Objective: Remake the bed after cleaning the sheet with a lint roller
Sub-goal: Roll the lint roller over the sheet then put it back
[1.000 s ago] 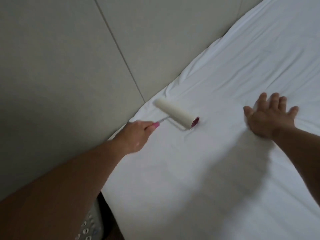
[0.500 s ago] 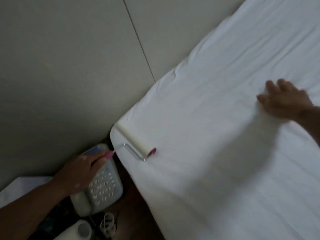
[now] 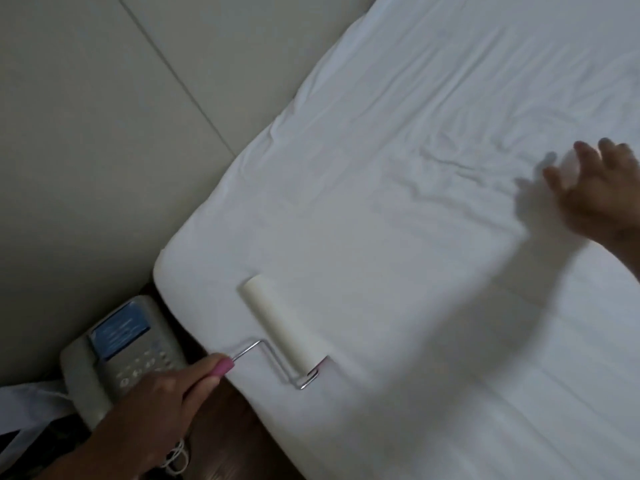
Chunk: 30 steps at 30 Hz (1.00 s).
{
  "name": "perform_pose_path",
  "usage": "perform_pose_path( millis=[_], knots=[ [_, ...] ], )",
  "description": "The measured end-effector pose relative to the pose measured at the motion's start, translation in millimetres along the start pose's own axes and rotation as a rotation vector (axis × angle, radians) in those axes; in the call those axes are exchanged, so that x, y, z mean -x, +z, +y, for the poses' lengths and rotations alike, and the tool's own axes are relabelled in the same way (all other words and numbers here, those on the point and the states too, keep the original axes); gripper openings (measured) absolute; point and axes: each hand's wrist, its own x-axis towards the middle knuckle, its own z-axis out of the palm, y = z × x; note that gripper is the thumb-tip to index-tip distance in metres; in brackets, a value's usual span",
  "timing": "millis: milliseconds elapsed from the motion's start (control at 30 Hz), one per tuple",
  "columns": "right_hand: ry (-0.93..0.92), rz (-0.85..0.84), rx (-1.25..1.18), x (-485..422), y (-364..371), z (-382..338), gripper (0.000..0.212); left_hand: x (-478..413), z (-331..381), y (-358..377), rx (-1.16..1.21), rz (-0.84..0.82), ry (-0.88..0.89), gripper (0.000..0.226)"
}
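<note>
Left hand [image 3: 162,400]: fingers wrapped tight around the pink handle of the lint roller [image 3: 284,330].
Lint roller: its white roll lies on the sheet [image 3: 398,237], just ahead and right of that grip, near the bed's corner.
Right hand [image 3: 599,199]: fingers spread, holding nothing, blurred, low over the wrinkled sheet, well apart from the roller.
Telephone [image 3: 117,355]: partly beneath the gripping hand, beside the mattress.

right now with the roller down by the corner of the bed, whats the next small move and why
Probably push the lint roller up across the white sheet toward the creases near the right hand. The left hand grips its pink handle, the roll lies flat on the sheet near the corner, and the wrinkled stretch ahead looks uncovered.
</note>
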Motion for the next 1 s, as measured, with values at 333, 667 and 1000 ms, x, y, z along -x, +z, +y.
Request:
perform_pose_path(
  millis=[333,667,1000],
  knots=[
    [0.072,-0.035,-0.017,-31.0,1.4,38.8,0.064,-194.0,187.4,18.3,-0.049,-0.082,0.062,0.034],
    [0.098,-0.001,-0.006,-108.5,6.8,67.8,0.060,-363.7,331.2,29.6,-0.104,-0.161,0.057,0.037],
    [0.113,0.011,-0.045,-148.9,28.7,109.2,0.066,-529.7,460.2,39.3,-0.415,-0.175,0.262,0.039]
  ],
)
